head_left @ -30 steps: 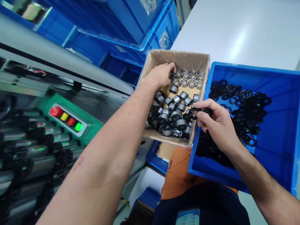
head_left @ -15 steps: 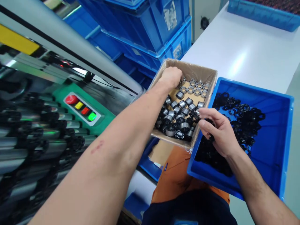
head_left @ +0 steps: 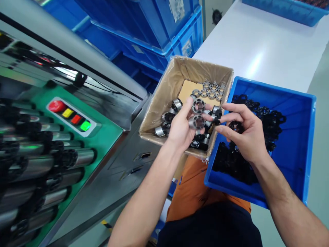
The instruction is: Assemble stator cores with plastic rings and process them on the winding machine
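My left hand (head_left: 181, 127) is over the cardboard box (head_left: 154, 109) and holds two bare metal rings (head_left: 197, 122), one above the other. My right hand (head_left: 244, 132) is between the box and the blue tray (head_left: 295, 151), with black end pieces (head_left: 235, 127) within its curled fingers. Near its fingertips is a metal ring with black parts (head_left: 216, 114). Inside the box, several bare rings (head_left: 212, 95) stand in rows on brown cardboard, and finished-looking black-and-silver rings (head_left: 160, 131) lie loose. Black pieces (head_left: 273, 121) are heaped in the tray.
A green machine top (head_left: 108, 137) at left carries many metal cylinders (head_left: 61, 171) and a button panel (head_left: 73, 116). Stacked blue crates (head_left: 154, 31) stand behind the box. A white table (head_left: 246, 44) holds another blue tray (head_left: 290, 12) at the back.
My left hand has come back from the far corner of the box toward my right hand, now with two rings. The view has shifted, showing more of the green machine.
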The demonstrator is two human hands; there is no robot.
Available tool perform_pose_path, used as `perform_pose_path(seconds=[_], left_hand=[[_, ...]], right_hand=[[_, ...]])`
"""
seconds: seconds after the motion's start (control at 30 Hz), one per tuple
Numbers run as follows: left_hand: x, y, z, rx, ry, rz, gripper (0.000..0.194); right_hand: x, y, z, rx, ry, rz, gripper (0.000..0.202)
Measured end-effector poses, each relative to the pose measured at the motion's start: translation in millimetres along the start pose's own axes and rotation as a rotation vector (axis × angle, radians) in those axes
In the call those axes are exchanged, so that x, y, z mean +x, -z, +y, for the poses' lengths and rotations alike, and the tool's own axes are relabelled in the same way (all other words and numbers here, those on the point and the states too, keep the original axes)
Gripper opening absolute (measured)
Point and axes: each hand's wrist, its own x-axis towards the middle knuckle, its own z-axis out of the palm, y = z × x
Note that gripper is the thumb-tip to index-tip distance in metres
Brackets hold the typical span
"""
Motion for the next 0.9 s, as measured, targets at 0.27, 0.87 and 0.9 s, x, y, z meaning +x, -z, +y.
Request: perform_pose_path(seconds=[0.27, 0.87, 0.9], left_hand=[[-24, -12.0, -32, 0.052, -0.126, -0.054, 0.066], [-23, -5.6, -33, 0.047, -0.333, -0.215, 0.041], [-23, -4.7, -34, 0.043, -0.322, -0.241, 0.041]], right_hand=[[-8, -8, -7, -0.096, 0.034, -0.048, 0.043], [-15, -12, -14, -0.215, 0.112, 0.0, 0.04], [-15, -12, -14, -0.229, 0.122, -0.002, 0.04]])
